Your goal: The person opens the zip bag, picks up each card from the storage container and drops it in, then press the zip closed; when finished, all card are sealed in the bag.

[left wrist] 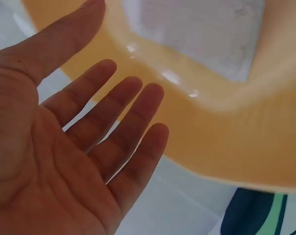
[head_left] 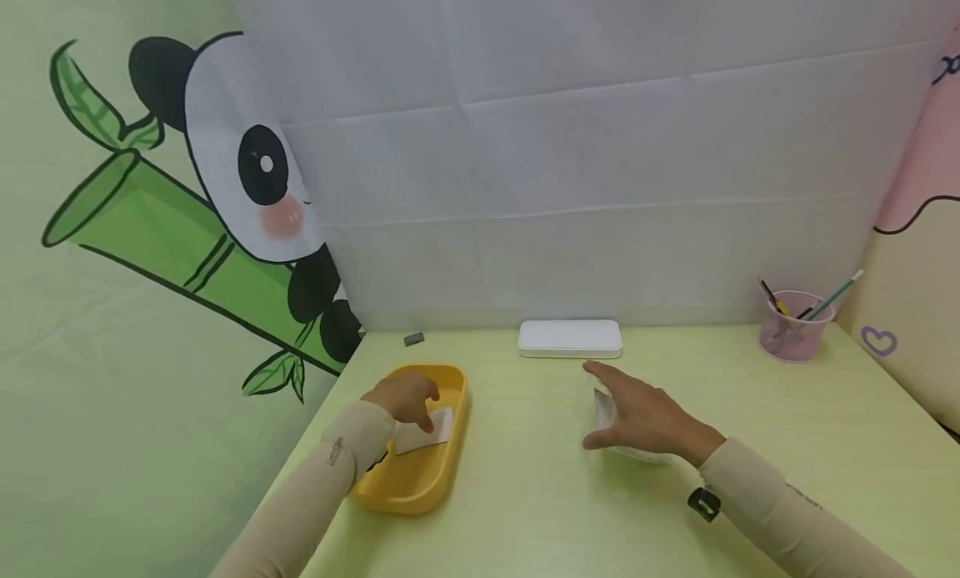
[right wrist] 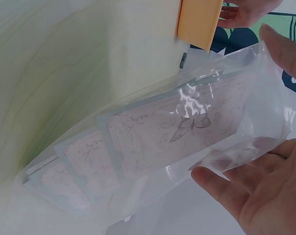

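Note:
A yellow tray [head_left: 420, 499] stands at the left of the table with a pale card [head_left: 442, 428] lying in it. Over the tray hovers my left hand [head_left: 401, 399], its fingers loosely spread and nothing in them. The left wrist view shows that open palm [left wrist: 64, 142] beside the tray wall [left wrist: 206, 142], apart from the card [left wrist: 196, 34]. My right hand [head_left: 648, 415] holds a clear plastic bag [head_left: 603, 407] by its mouth, thumb and fingers spread around it. Inside the bag are several pale cards with grey borders [right wrist: 172, 129], one bearing a butterfly print.
A white flat case [head_left: 570, 336] lies at the back of the table against the white cloth. A small grey block [head_left: 414, 339] sits behind the tray. In the back right corner stands a pink cup [head_left: 797, 332] with pencils and a yellow-handled tool.

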Tool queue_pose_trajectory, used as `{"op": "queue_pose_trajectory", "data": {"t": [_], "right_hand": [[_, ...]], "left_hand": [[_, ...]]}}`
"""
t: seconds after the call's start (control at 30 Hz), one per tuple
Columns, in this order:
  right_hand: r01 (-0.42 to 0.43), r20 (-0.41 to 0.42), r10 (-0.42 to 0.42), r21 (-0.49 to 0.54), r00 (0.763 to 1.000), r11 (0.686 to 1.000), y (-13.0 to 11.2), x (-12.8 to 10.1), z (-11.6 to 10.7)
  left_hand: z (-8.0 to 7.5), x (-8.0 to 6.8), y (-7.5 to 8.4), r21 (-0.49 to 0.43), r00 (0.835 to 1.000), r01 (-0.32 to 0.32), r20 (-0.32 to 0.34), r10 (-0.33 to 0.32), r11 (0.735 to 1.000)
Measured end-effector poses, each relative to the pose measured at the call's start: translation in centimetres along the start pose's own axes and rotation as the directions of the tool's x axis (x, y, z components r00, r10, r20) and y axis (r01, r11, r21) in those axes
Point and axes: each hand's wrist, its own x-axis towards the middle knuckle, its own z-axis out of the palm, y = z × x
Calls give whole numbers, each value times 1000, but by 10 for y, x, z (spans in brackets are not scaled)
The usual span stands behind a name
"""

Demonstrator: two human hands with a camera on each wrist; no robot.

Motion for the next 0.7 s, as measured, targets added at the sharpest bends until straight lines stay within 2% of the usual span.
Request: {"op": "queue_pose_trajectory", "data": {"t": [0.13, 0.37, 0.43, 0.7], "right_hand": [[-2, 4, 2, -2, 1000, 1000, 2, 0, 1], [0, -3, 0, -18, 1000, 1000, 2, 0, 1], [0, -3, -1, -17, 1000, 1000, 2, 0, 0], [-11, -7, 10, -20, 1000, 1000, 3, 0, 0]], "left_hand": [[12, 2, -5, -47, 998, 57, 21, -56, 997], [26, 2, -8, 16, 992, 107, 61, -108, 994], [27, 0, -7, -4, 990, 127, 68, -126, 992], [28, 0, -7, 8, 997, 76, 15, -76, 997]]}}
